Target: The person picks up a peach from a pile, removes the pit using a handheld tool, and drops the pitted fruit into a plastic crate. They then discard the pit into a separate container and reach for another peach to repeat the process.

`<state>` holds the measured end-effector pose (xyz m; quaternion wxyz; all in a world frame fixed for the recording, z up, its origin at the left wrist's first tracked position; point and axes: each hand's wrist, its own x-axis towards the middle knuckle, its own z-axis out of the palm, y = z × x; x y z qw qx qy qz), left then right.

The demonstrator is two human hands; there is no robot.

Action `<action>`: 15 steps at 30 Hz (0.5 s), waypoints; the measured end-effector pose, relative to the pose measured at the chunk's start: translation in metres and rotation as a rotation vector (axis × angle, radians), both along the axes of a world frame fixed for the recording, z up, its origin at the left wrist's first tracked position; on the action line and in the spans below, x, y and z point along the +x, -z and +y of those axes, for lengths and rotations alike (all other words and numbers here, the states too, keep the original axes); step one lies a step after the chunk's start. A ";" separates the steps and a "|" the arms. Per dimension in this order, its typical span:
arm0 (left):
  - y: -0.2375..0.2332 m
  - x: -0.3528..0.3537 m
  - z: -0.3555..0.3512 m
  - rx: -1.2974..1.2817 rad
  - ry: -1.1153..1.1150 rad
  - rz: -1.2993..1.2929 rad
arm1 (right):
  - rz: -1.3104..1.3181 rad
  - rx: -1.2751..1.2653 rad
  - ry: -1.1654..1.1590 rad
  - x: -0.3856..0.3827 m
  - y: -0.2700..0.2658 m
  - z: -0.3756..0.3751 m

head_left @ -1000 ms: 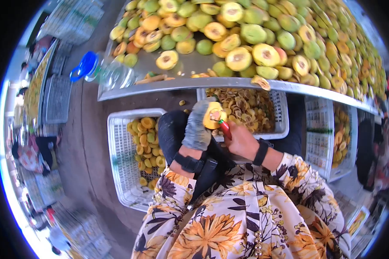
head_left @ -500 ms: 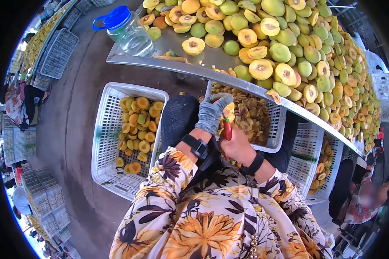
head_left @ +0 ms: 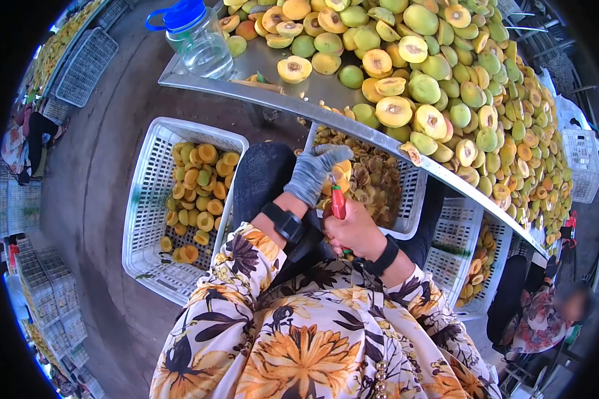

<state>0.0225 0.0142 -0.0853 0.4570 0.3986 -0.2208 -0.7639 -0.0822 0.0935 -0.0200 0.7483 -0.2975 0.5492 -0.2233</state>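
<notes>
My left hand (head_left: 311,175), in a grey knit glove, is closed around a yellow-fleshed fruit half (head_left: 342,174) that looks like peach or apricot. My bare right hand (head_left: 358,231) grips a red-handled tool (head_left: 338,202), its upper end close beside the fruit; the tool's working tip is hard to make out. Both hands are over my lap, in front of a white crate (head_left: 412,214) of brownish pits and scraps. To the left, another white crate (head_left: 138,223) holds cleaned fruit halves (head_left: 196,176).
A metal table (head_left: 259,61) runs across the top, heaped with cut fruit (head_left: 439,86). A clear bottle with a blue lid (head_left: 199,46) stands at its left corner. More crates (head_left: 454,256) are to the right, near a seated person (head_left: 546,312). Stacked crates (head_left: 53,292) line the left.
The view has shifted slightly, so the surroundings sit a little further left. Both hands stay close together on the fruit half, and the red handle now leans more to the left.
</notes>
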 end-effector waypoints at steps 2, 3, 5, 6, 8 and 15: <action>0.004 0.001 -0.006 0.108 0.074 0.139 | 0.104 -0.100 -0.057 0.001 -0.004 -0.001; 0.005 0.001 -0.006 0.104 0.075 0.201 | 0.207 -0.197 -0.112 0.002 -0.007 -0.001; 0.005 -0.001 -0.003 0.099 0.074 0.261 | 0.260 -0.187 -0.132 0.001 -0.009 0.000; 0.000 -0.002 0.002 0.003 0.000 0.130 | 0.314 -0.177 -0.147 0.000 -0.011 -0.001; -0.009 -0.003 0.005 -0.085 -0.076 -0.006 | 0.083 0.024 -0.075 -0.007 -0.014 -0.006; -0.015 0.005 -0.004 0.182 0.272 0.245 | 0.398 -0.340 -0.067 0.006 -0.011 0.010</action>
